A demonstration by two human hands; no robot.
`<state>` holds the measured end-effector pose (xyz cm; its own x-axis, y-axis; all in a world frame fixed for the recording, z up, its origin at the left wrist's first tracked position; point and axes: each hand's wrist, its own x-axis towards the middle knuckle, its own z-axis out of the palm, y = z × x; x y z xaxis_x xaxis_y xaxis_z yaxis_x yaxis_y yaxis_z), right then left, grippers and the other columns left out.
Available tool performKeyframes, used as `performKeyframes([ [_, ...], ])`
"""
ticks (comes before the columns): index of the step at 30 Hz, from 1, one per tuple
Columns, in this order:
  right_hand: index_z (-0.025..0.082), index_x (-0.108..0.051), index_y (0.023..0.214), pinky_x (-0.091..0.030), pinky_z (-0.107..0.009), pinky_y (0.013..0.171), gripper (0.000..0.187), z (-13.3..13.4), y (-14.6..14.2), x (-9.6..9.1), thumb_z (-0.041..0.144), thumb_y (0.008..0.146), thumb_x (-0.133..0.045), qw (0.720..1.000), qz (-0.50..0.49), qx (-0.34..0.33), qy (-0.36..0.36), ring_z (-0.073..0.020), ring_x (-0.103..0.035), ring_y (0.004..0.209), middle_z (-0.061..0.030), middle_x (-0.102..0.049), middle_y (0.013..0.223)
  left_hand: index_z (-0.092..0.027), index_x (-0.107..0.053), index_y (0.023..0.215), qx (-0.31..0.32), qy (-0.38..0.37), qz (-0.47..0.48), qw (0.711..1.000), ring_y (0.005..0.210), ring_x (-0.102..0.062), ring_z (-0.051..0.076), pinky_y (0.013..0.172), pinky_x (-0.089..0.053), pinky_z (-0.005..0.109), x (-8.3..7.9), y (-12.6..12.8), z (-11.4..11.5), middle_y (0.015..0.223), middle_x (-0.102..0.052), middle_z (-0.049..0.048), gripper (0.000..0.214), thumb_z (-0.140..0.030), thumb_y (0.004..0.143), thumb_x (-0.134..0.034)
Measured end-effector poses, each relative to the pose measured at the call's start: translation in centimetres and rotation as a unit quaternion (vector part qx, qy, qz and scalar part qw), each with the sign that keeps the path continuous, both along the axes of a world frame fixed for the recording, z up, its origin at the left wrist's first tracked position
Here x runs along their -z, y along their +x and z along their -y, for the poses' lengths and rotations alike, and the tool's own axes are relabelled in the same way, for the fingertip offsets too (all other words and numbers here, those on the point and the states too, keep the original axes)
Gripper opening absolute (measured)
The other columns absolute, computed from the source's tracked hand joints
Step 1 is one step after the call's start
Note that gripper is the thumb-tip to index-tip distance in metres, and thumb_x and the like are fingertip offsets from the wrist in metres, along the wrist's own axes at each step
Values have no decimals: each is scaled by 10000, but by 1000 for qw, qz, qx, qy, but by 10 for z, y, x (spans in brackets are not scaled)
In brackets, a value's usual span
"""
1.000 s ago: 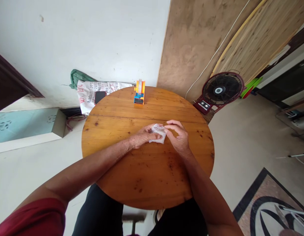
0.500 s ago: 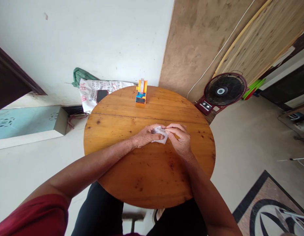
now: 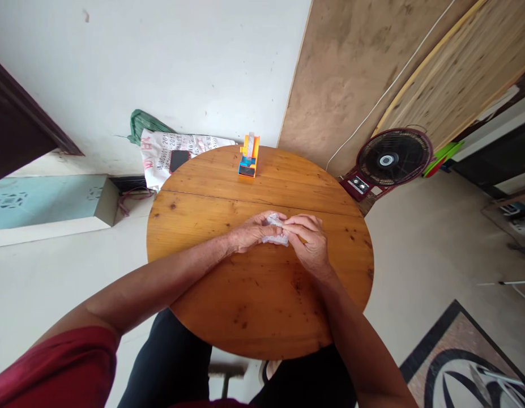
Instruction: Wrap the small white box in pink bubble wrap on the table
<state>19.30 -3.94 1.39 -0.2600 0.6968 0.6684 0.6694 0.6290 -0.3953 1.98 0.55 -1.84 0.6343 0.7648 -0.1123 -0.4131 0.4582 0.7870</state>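
Observation:
A small, crinkled packet wrapped in clear plastic [image 3: 278,238] is held between my hands, over the middle of the round wooden table [image 3: 245,294]. My left hand [image 3: 254,231] is closed on it from the left, thumb lying across its top. At its right edge, my right hand [image 3: 308,238] pinches the plastic, with fingertips close to the left thumb. What lies inside the wrapping cannot be made out. Toward the far edge of the table stands an orange and blue tape dispenser [image 3: 248,158] with a roll of clear tape, apart from both hands.
A white printed sack [image 3: 154,153] with a dark flat object [image 3: 178,160] on it lies beyond the table's far left edge. A dark red fan [image 3: 387,161] stands past the far right edge. A pale blue cabinet [image 3: 45,201] is at left.
The plastic looks more crumpled, and my left thumb and right fingertips have come closer together over it. The whole view has shifted slightly.

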Motion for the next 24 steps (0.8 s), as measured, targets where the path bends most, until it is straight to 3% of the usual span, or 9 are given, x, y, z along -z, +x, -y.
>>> performKeyframes([
  [6, 288, -744, 874, -407, -399, 887, 158, -1, 1, 2, 212, 904, -608, 997, 68, 17, 35, -205, -628, 983, 11, -753, 931, -162, -633, 1043, 25, -27, 14, 999, 786, -618, 165, 745, -509, 321, -3, -2, -2, 873, -644, 15, 441, -155, 610, -716],
  [11, 271, -723, 964, -364, -412, 920, 160, 2, 1, 3, 194, 904, -596, 986, 149, 41, 66, -227, -595, 1074, 5, -745, 1010, -169, -623, 1035, 26, -35, 9, 999, 852, -617, 185, 792, -526, 372, -2, -2, -5, 917, -648, 30, 406, -201, 642, -721],
  [15, 254, -691, 1076, -343, -438, 951, 195, 5, -1, 4, 284, 919, -580, 977, 200, 48, 59, -266, -556, 1161, -35, -714, 1124, -171, -639, 1016, 36, -43, 1, 998, 804, -624, 173, 771, -531, 354, -4, -4, -7, 895, -658, 25, 353, -245, 680, -718],
  [24, 265, -652, 1172, -370, -465, 946, 269, 4, -5, 15, 303, 926, -550, 974, 207, 66, 67, -300, -538, 1191, -91, -638, 1268, -168, -652, 979, 21, -66, 17, 997, 773, -629, 158, 757, -545, 332, -3, -7, -9, 875, -667, 24, 323, -247, 674, -720],
])
